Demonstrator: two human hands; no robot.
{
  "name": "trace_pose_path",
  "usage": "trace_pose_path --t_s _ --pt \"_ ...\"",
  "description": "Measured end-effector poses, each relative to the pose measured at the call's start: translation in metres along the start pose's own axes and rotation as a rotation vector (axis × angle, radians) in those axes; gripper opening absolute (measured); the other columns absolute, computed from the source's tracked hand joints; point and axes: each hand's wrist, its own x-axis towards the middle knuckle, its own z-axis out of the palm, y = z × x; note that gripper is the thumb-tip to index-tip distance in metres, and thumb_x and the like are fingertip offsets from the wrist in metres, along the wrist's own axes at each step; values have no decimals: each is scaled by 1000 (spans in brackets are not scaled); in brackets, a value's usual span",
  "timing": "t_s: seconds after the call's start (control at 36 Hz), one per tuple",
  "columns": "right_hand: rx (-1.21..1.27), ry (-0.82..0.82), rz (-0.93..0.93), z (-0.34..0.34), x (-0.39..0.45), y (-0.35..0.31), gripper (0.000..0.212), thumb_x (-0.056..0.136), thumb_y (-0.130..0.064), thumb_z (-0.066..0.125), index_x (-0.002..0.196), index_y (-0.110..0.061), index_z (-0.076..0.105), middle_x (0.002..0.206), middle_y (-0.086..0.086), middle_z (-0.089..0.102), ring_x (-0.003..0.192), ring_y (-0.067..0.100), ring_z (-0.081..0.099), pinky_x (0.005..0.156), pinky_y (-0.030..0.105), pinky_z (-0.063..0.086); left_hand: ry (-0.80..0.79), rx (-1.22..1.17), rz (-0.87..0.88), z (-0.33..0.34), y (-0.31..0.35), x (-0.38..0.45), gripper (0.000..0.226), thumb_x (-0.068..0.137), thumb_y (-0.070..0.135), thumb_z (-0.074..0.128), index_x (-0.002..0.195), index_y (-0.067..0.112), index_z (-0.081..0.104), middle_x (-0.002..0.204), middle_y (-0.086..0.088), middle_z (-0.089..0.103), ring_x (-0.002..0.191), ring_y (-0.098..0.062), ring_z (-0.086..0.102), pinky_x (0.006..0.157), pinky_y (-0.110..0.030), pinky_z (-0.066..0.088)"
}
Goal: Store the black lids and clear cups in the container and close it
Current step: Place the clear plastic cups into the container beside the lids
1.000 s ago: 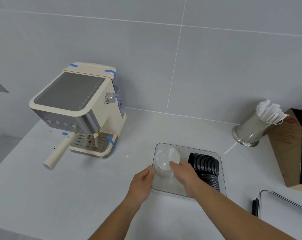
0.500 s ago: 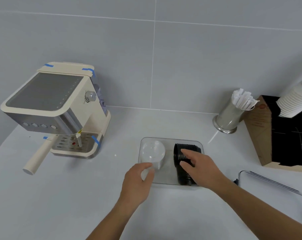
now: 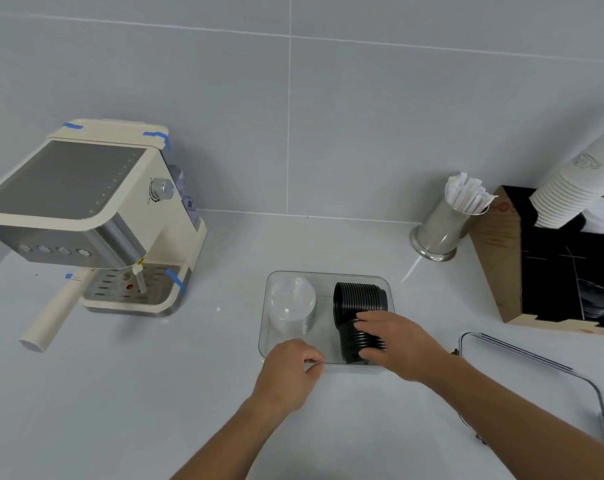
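while the clear container (image 3: 390, 289) sits open on the grey worktop (image 3: 155, 393), an espresso machine (image 3: 96, 216) with blue tape on its corners stands well to its left and a steel cup (image 3: 439, 230) of paper-wrapped sticks stands behind it to the right. beside that cup is a cardboard box (image 3: 501, 258) with a black inside, and a leaning stack of white paper cups (image 3: 570, 192) juts in above it at the right edge. the container's clear lid (image 3: 536, 358) lies apart on the worktop to the right, close by the right forearm. nothing lies between the hands and the container.

inside, one stack of clear cups (image 3: 292, 304) lies on its side in the left half, and two stacks of black lids (image 3: 359, 299) lie in the right half, one behind the other. the right hand (image 3: 397, 344) rests its fingers on the nearer lid stack, its grip loose over the ribs rather than clamped. the left hand (image 3: 290, 372) is at the container's near edge, fingers curled together with nothing seen between them.

half a second ago the right hand lay further back on the lids; it has drawn nearer, and the left hand has dropped lower off the cups. the view has also swung right, bringing the paper cups fully in
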Motion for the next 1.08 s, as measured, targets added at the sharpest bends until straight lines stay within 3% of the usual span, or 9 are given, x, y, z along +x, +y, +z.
trace_pose_path --t_s 0.25,0.44,0.72,0.86,1.08 --pt "23 60 -43 3 -5 14 49 94 -37 61 141 -26 52 151 -11 44 140 7 37 112 14 18 42 -42 7 4 -4 -1 16 91 23 64 98 23 78 99 9 71 92 -2 62 84 -13 47" --pt "45 82 -25 6 -10 24 49 94 -38 61 141 -27 51 150 -15 43 139 3 38 109 9 17 62 -65 2 7 -7 1 13 90 24 66 97 23 77 95 13 68 89 0 61 77 -2 41" --pt "109 116 -46 13 -18 43 49 93 -38 61 140 -29 51 142 -25 37 129 -10 33 115 15 24 41 -61 -9 7 -6 0 11 89 25 67 95 25 77 92 16 67 91 -1 63 83 -10 47" --pt "123 137 -57 15 -18 45 49 93 -38 61 140 -29 50 140 -28 34 129 -11 34 106 3 18 7 -38 -6 5 -6 1 12 90 26 65 96 27 76 96 14 68 93 -1 63 83 -8 46" --pt "167 181 -63 17 -14 46 48 91 -37 65 137 -28 54 139 -25 40 129 -8 39 110 10 23 -70 -70 -74 3 3 14 33 92 40 60 122 26 66 116 14 65 107 0 59 93 -16 46"
